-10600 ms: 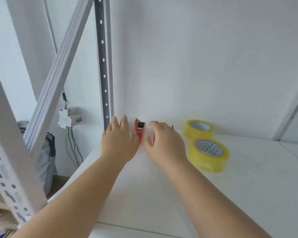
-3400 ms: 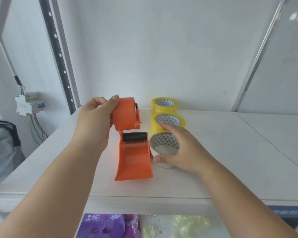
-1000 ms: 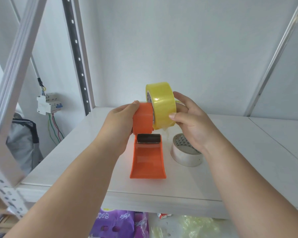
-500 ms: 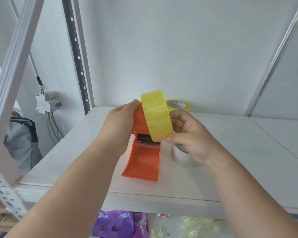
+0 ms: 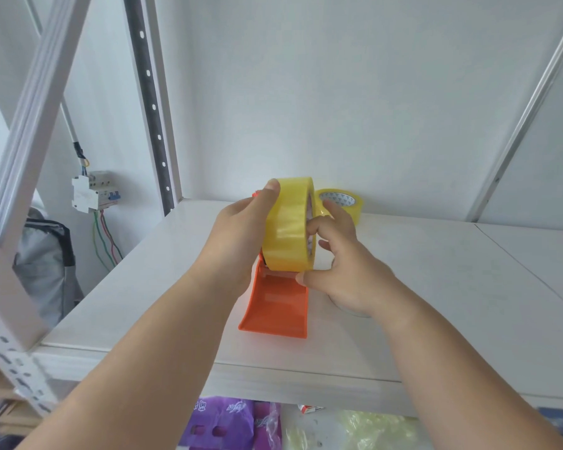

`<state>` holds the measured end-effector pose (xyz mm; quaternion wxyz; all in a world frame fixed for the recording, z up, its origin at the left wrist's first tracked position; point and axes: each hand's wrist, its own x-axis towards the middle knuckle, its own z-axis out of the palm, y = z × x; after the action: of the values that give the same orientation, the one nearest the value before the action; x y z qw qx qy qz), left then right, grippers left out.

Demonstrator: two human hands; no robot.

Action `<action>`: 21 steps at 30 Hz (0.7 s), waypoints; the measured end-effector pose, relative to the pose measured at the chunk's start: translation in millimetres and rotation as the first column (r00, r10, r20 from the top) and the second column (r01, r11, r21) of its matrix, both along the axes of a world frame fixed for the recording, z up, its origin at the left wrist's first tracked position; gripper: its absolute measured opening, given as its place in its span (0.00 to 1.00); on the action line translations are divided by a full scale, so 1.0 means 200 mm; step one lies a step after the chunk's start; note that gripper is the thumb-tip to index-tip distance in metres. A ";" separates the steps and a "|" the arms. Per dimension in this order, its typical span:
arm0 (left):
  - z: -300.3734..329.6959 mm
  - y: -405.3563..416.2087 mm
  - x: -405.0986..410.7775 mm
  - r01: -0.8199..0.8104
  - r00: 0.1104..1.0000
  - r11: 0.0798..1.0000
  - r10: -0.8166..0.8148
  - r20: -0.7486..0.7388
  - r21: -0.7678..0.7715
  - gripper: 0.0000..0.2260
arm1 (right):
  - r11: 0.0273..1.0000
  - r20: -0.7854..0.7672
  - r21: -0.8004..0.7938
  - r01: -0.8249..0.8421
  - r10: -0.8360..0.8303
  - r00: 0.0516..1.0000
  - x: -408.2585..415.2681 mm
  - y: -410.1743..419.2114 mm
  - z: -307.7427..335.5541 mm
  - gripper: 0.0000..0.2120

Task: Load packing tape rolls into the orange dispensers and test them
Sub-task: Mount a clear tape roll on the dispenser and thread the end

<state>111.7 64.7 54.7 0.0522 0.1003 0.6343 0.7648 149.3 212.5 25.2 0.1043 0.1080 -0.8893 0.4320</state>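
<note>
An orange tape dispenser rests on the white shelf, its flat handle pointing toward me. A yellow packing tape roll stands on edge over the dispenser's round hub and hides it. My left hand wraps the hub side from the left, thumb on top of the roll. My right hand holds the roll from the right, fingers on its core and thumb under its lower edge. A second yellow roll lies flat by the back wall. A pale used roll is mostly hidden under my right hand.
A perforated upright and a diagonal brace of the rack stand at the left. A breaker box with wires hangs on the left wall. Purple and clear bags lie on the level below the shelf.
The yellow roll has turned upright and moved left onto the dispenser's hub, which it now covers. My right hand has shifted to the roll's right face. The dispenser has straightened.
</note>
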 end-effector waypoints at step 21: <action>-0.01 -0.03 0.03 0.056 0.998 0.998 -0.057 0.008 0.012 0.16 | 0.807 0.024 -0.586 -0.080 0.116 0.993 -0.09 -0.02 -0.01 0.39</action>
<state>118.0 59.5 51.7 0.0758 0.1153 0.6265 0.7671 131.8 208.5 23.8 0.0838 0.1040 -0.7098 0.6916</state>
